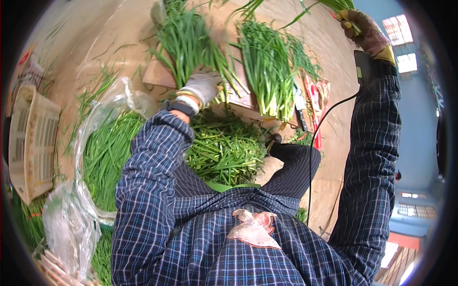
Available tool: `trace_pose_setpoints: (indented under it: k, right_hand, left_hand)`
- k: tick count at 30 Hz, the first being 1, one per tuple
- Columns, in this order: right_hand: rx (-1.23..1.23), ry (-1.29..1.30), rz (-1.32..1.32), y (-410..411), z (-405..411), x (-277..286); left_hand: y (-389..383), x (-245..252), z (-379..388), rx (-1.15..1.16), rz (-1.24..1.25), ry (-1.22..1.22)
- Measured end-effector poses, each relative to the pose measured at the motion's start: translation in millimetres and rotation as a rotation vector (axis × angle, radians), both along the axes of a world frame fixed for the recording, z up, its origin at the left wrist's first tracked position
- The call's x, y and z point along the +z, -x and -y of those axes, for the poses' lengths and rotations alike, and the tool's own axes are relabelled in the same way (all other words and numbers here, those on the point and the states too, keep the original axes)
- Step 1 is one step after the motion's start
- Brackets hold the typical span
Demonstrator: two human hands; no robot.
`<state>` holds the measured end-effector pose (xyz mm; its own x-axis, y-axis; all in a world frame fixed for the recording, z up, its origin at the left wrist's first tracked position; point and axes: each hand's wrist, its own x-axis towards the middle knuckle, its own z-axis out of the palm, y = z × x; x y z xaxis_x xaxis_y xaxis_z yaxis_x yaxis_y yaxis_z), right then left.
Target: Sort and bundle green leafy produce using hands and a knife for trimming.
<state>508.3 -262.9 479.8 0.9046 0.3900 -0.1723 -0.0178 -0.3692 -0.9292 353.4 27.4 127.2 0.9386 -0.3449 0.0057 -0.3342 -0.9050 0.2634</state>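
Observation:
My left hand [201,85], in a grey work glove, lies palm down on the stalk ends of a leafy bundle of green chives [186,43]. Whether its fingers close around any stalks cannot be seen. High at the upper right, my gloved right hand [365,34] grips a small bunch of chives [338,4] by the stalks. Its leaves trail leftward past the top edge of the view. Between the hands, a second bundle of chives [268,68] rests on a low wooden board [159,73], pale stalk ends towards me. A knife [300,102] with a black handle lies to its right.
Cut chive scraps [225,152] are heaped between my legs. At my left stands a plastic-lined container [79,157] full of chives, beside a white plastic crate [43,132]. Red strips [315,111] lie right of the knife. A black cable [310,171] runs from my right wrist.

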Motion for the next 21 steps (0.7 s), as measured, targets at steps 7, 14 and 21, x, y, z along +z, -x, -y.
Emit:
trace_pose_setpoints:
  k: [7,14,21]
  right_hand:
    - [-0.303,0.195,0.289,76,-6,-132]
    - [-0.349,0.747,0.041,122,46,-344]
    - [-0.364,0.838,-0.016,152,-21,-269]
  left_hand:
    - [11,21,-4,0.127,-0.080,-0.051]
    - [7,27,35,0.064,0.361,0.376]
    - [0,37,71,0.351,-0.432,0.794]
